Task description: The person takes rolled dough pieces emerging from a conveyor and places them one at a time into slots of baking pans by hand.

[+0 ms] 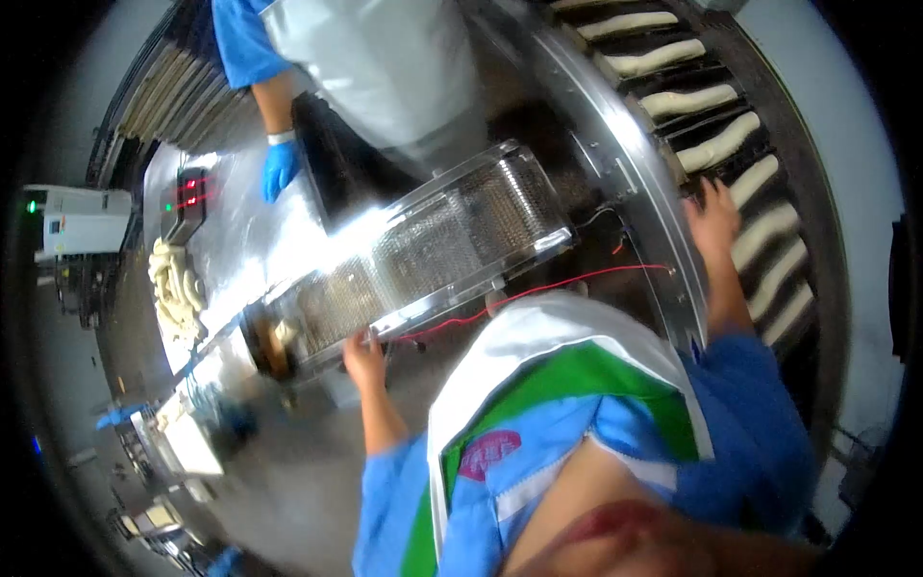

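Observation:
My right hand (713, 219) is at the right, fingers spread, beside the row of long pale dough strips. Its fingertips are close to the end of one dough strip (756, 181); I cannot tell whether they touch it. Over at the left, my left hand (364, 362) is at the near edge of a long metal conveyor with a mesh belt (423, 252). Its fingers look parted and I see nothing in them, though they are slightly blurred. The strips lie crosswise, spaced apart, on a dark slatted surface (716, 77).
Across the conveyor stands a co-worker in a white apron (385, 67), one blue-gloved hand (280, 169) hanging down. A pile of dough (175, 293) lies on the metal table (236, 231) near a box with red digits (185, 205). A red cord (538, 288) runs in front of me.

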`<state>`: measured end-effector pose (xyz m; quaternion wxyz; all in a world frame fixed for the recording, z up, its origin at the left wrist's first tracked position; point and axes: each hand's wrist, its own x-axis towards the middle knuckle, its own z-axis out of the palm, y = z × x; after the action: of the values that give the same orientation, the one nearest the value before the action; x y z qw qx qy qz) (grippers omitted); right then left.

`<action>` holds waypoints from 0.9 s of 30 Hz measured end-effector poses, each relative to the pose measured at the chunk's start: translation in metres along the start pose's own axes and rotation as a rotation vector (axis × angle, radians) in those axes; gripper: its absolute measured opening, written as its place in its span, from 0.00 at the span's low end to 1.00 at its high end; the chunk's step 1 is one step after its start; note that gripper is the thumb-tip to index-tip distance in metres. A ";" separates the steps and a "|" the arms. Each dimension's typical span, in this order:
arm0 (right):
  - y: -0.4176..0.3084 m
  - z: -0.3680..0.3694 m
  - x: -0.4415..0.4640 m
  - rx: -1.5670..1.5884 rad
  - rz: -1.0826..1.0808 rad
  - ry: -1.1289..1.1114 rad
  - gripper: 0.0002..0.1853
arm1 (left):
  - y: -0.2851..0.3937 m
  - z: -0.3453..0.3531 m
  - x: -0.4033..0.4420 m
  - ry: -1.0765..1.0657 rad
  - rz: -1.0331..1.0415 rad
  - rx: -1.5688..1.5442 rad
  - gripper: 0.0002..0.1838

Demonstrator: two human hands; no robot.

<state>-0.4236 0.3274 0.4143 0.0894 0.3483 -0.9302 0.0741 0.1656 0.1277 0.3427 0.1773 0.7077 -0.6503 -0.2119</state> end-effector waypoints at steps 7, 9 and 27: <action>0.108 0.006 -0.075 -0.204 0.020 0.059 0.30 | -0.022 0.009 0.037 0.212 0.109 0.085 0.15; 0.111 -0.004 -0.088 -0.249 0.192 -0.004 0.33 | -0.024 0.007 0.037 0.268 0.122 0.045 0.15; 0.161 -0.016 -0.152 0.019 0.462 -0.010 0.35 | -0.051 -0.006 0.094 0.354 0.332 0.386 0.23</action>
<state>-0.4151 0.5473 0.3842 0.0623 0.1270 -0.9849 0.0998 0.2179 0.0390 0.3144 0.1822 0.6382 -0.7443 0.0742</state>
